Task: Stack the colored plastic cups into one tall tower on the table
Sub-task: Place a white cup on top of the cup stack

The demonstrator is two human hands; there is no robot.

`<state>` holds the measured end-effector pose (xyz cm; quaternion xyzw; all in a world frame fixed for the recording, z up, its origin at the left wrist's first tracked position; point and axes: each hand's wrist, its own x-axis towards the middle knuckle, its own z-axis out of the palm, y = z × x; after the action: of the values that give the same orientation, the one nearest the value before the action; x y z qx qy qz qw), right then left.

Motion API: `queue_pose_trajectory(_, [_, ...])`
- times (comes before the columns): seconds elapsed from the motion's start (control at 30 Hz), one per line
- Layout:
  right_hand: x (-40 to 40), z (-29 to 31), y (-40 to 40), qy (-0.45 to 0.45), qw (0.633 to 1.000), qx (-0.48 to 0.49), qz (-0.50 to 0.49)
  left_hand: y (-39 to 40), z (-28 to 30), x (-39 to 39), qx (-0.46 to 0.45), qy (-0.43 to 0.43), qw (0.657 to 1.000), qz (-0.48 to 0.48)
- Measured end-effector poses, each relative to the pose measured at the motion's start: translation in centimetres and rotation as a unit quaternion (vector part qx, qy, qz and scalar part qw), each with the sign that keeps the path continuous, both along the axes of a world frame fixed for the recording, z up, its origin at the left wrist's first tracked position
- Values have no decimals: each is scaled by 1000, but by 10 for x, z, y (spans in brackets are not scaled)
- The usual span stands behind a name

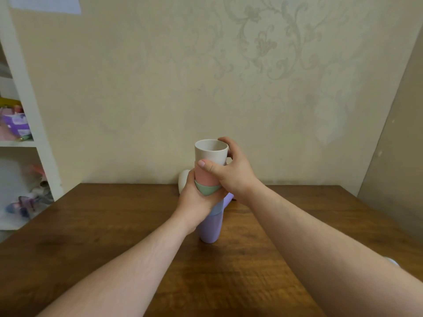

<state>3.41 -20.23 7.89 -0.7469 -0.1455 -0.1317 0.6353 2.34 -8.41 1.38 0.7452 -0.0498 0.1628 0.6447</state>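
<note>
A tower of nested cups stands on the wooden table [114,225]. From the bottom it shows a purple cup [209,229], a light blue cup [217,209], a green cup [206,188], a pink cup [204,176] and a beige cup [211,151] with its mouth up. My left hand [194,200] wraps the middle of the tower around the green and blue cups. My right hand [231,172] grips the upper part, thumb across the seam of the beige and pink cups. Behind the tower lie a white cup [184,179] and a purple cup [229,199], both partly hidden.
A patterned wall runs along the table's far edge. A white shelf unit [34,138] with toys and boxes stands to the left of the table. A pale object [392,261] peeks out by my right forearm at the table's right edge.
</note>
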Motion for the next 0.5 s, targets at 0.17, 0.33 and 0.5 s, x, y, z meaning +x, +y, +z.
queue_pose_trajectory(0.17, [3, 0, 4, -14, 1000, 2, -5, 2, -1, 5, -10, -9, 1000, -2])
queue_pose_trajectory(0.33, [13, -7, -2, -19, 999, -44, 0, 21, -7, 19, 1, -3, 999, 33])
queue_pose_trajectory(0.5, [44, -34, -23, 75, 983, -122, -118, 53, -14, 35, 6, -19, 996, 81])
